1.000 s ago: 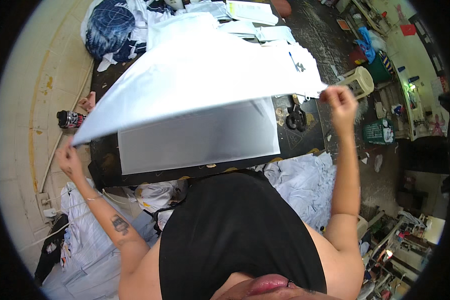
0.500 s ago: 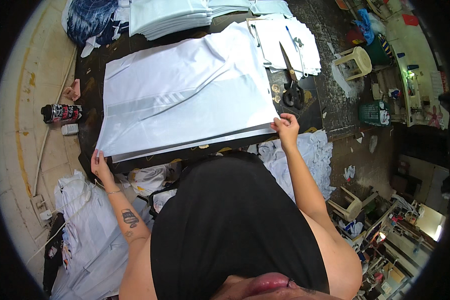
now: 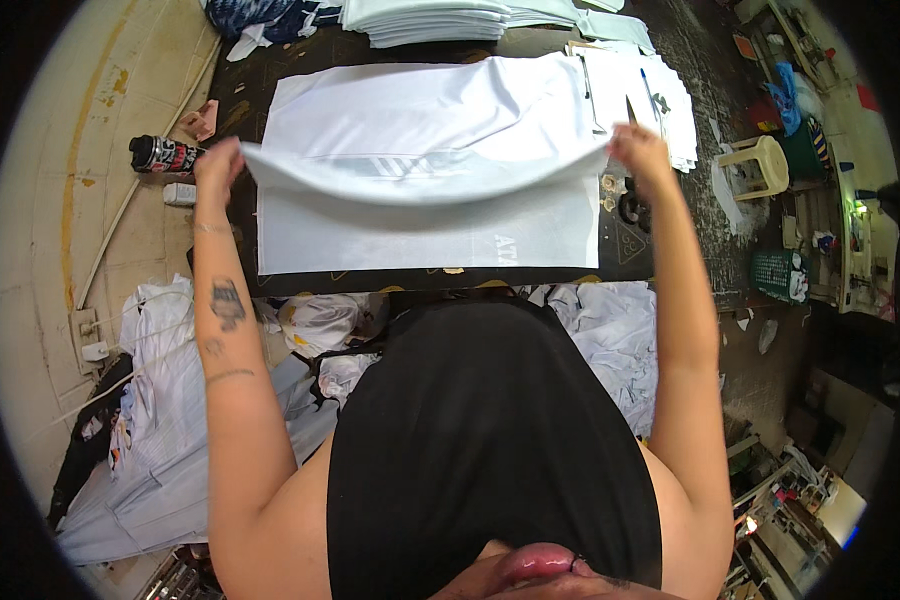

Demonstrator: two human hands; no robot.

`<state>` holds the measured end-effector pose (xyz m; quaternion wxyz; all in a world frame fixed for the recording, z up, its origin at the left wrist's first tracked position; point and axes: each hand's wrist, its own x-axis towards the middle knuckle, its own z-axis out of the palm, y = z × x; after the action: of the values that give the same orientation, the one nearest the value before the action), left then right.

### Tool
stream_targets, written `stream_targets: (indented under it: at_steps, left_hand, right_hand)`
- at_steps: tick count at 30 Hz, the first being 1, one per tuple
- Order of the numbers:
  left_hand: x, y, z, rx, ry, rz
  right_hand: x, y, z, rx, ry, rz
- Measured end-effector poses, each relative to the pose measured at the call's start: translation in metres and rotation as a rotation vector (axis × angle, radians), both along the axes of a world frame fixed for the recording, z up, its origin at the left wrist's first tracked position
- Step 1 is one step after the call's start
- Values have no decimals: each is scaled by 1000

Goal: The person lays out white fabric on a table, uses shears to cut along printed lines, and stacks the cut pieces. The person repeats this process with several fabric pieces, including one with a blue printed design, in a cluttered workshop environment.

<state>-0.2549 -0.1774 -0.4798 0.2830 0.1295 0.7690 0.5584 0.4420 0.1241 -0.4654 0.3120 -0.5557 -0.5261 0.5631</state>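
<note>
- Head view: the white fabric sheet [image 3: 425, 150] lies on the dark worktable [image 3: 635, 250], its near edge lifted and folding toward 12 o'clock.
- Left hand [image 3: 218, 165] is pinched shut on the sheet's corner at 9 o'clock; right hand [image 3: 638, 152] is pinched on the corner at 3 o'clock.
- The sheet looks light, limp and prone to sagging mid-span; the corners seem the best hold.
- A spray can [image 3: 162, 154] lies just left of the left hand.

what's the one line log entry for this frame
left hand: holds white sheet corner | right hand: holds other corner | sheet: near edge lifted over dark table
</note>
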Motion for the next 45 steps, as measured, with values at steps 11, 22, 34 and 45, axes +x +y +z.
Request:
stream_targets:
  at_steps: [11, 22, 34, 45]
  left_hand:
    - [-63, 14, 265, 494, 318, 90]
    - [10, -129, 134, 215, 263, 34]
    - [95, -203, -83, -269, 28, 17]
    - [84, -218, -80, -377, 270, -16]
  right_hand:
    - [14, 83, 257, 532, 357, -7]
    - [43, -74, 161, 299, 221, -178]
    - [74, -178, -110, -101, 94, -380]
    - [69, -181, -68, -264, 49, -408]
